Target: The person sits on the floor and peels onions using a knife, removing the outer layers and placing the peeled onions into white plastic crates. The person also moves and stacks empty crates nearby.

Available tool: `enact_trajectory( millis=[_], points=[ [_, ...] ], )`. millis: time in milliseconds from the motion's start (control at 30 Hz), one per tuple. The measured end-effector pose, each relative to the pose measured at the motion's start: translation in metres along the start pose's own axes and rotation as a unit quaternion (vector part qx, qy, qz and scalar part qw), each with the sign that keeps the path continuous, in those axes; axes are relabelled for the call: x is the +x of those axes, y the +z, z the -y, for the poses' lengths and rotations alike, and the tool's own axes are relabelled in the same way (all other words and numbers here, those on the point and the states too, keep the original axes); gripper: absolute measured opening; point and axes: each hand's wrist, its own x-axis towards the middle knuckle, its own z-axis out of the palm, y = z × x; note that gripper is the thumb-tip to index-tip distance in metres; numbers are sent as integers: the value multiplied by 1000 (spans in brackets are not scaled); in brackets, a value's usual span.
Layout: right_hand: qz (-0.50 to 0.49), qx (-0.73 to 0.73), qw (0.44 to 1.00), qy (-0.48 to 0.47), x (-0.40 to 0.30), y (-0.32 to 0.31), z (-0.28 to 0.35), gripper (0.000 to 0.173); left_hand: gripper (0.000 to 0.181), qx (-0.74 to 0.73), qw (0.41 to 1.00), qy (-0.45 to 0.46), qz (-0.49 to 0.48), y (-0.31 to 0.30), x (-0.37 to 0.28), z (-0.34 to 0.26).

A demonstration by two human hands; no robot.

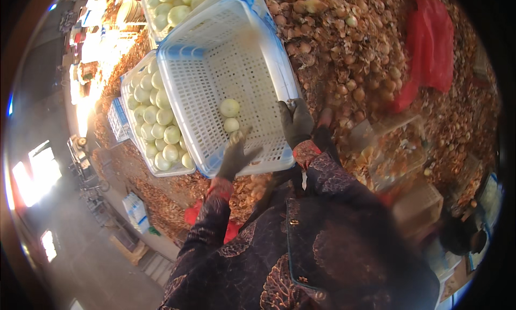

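A white and blue perforated plastic basket [213, 74] stands tilted before me, with a few peeled onions [229, 107] inside near its lower end. My left hand [238, 158], in a dark glove, reaches over the near rim with thumb apart. Its blurred fingertips are at another pale onion, partly hidden. My right hand [297, 122], also gloved, is closed at the basket's right rim. A metal end shows by its thumb, and a knife blade [304, 180] juts out below the cuff; the part between is hidden by the hand and sleeve.
A crate of peeled onions [157, 116] abuts the basket's left side; another full crate [177, 11] stands beyond. Unpeeled onions and loose skins [342, 60] cover the floor at right, with a red mesh sack [431, 48] on top. Clear plastic bins [417, 209] lie lower right.
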Motion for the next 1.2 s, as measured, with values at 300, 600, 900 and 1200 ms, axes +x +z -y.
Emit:
enact_trajectory(
  millis=[300,600,900,1200],
  points=[
    [-11,-167,986,-19,-3,20,-26,40,62,131,989,43,44,46,-45,49],
    [-42,-115,992,41,-14,-20,-1,43,49,137,988,66,23,49,-40,54],
    [-60,-250,883,391,-233,-203,-162,42,41,133,979,153,15,48,-43,71],
    [47,-590,747,302,-410,-263,-218,22,31,313,878,362,-1,51,-37,93]
  ],
)
